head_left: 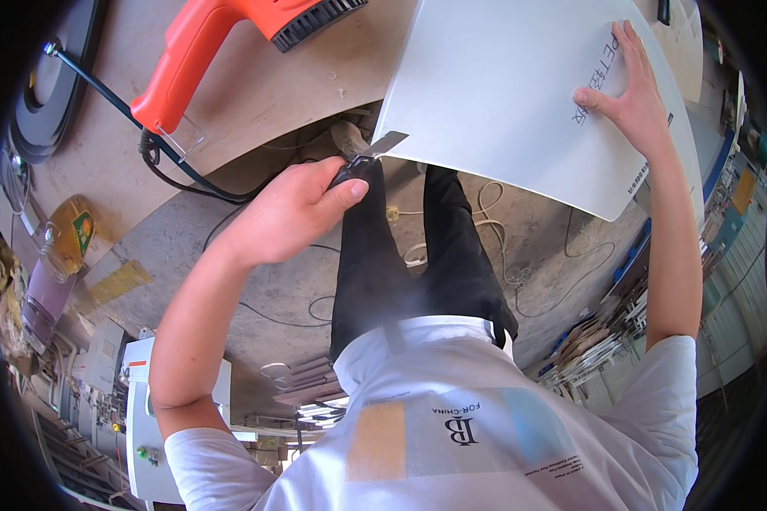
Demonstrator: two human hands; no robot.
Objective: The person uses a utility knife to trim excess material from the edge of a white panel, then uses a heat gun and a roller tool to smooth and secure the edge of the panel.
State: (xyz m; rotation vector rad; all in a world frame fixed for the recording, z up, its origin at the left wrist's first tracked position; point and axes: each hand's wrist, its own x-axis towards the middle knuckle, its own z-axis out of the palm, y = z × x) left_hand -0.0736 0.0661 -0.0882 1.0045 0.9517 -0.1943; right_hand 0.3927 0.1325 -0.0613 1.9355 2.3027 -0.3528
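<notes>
A black-handled utility knife is gripped in my left hand. Its bare metal blade points up and to the right, overlapping the near left corner of a large white sheet. Whether the blade touches that corner I cannot tell. My right hand lies flat on the right part of the sheet, its thumb and fingers spread, beside some dark handwriting. The sheet's near edge hangs out past the table edge, above my legs.
On the wooden table at the far left rests an orange heat gun, its black cable running off the edge. A bottle of yellowish liquid stands at the left. Loose cables trail on the floor by my feet.
</notes>
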